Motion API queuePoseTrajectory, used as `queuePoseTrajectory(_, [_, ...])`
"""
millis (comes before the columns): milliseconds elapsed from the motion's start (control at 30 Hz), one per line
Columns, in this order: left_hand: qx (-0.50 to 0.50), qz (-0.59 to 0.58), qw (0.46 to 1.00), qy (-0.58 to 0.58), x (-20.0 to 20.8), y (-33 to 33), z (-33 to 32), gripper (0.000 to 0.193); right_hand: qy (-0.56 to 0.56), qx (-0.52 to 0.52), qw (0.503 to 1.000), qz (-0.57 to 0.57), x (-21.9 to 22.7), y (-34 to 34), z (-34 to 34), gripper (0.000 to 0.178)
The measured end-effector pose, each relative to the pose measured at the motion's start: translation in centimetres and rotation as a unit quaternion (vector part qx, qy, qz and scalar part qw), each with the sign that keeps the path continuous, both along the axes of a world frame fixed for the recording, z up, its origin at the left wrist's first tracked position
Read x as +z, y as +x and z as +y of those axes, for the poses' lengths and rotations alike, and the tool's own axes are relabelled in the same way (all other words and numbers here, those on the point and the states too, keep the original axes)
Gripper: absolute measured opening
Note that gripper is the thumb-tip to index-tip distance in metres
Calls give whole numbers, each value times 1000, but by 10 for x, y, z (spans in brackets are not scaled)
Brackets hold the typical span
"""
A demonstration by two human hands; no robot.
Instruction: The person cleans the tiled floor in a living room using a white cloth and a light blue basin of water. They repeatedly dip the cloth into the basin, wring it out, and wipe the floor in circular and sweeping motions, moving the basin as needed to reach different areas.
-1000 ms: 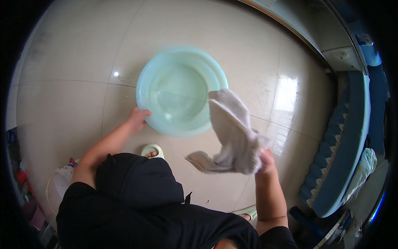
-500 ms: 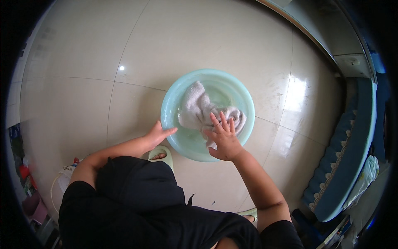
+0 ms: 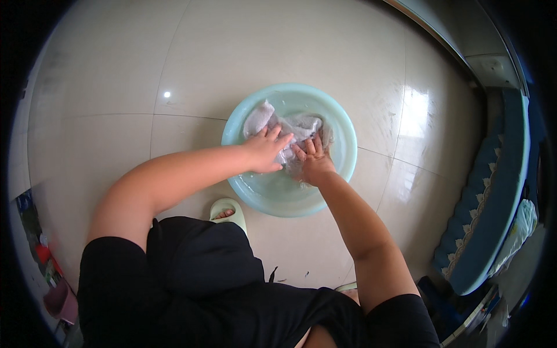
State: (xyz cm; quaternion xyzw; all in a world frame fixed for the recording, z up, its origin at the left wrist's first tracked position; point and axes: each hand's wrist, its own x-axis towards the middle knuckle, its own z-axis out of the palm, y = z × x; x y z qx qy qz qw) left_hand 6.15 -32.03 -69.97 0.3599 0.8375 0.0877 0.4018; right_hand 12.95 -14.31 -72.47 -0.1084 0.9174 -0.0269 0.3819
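Observation:
A pale blue-green plastic basin [image 3: 232, 124] with water in it stands on the tiled floor before me. Inside lies a wet, light grey-pink towel [image 3: 259, 119], bunched and partly under the water. On its left part rests my left hand [image 3: 266, 152], fingers spread and pressing down. My right hand [image 3: 316, 161] presses the towel's right part, its fingers apart and partly in the water. Both palms face down, and neither hand visibly grips the cloth.
My foot in a pale green slipper [image 3: 231, 213] is close to the basin's near left side. A blue padded piece with a lace-trimmed cover [image 3: 493, 191] stands at the right. A cabinet edge [image 3: 441, 43] runs along the upper right, and a pink bin [image 3: 60, 301] is at lower left.
My left hand has left the basin's rim and moved right onto the towel. My right hand has pushed deeper, and the towel is more sunken and bunched.

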Motion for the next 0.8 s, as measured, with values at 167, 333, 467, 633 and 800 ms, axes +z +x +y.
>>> queuePoseTrajectory(167, [-23, 14, 995, -92, -2, 6, 9, 87, -45, -100, 992, 55, -5, 14, -2, 50])
queuePoseTrajectory(333, [-38, 121, 990, -64, -40, 9, -6, 78, -130, -96, 984, 68, 2, 30, 1, 45])
queuePoseTrajectory(467, [-24, 131, 991, -20, -33, 8, -9, 55, -291, -245, 924, 23, 29, 28, 24, 52])
queuePoseTrajectory(633, [-12, 55, 998, 13, -6, -4, -8, 28, -439, -504, 737, -100, 77, 24, 37, 49])
queuePoseTrajectory(800, [194, -139, 950, 199, 38, -22, -6, 14, -309, -329, 890, -57, 114, 17, 47, 52])
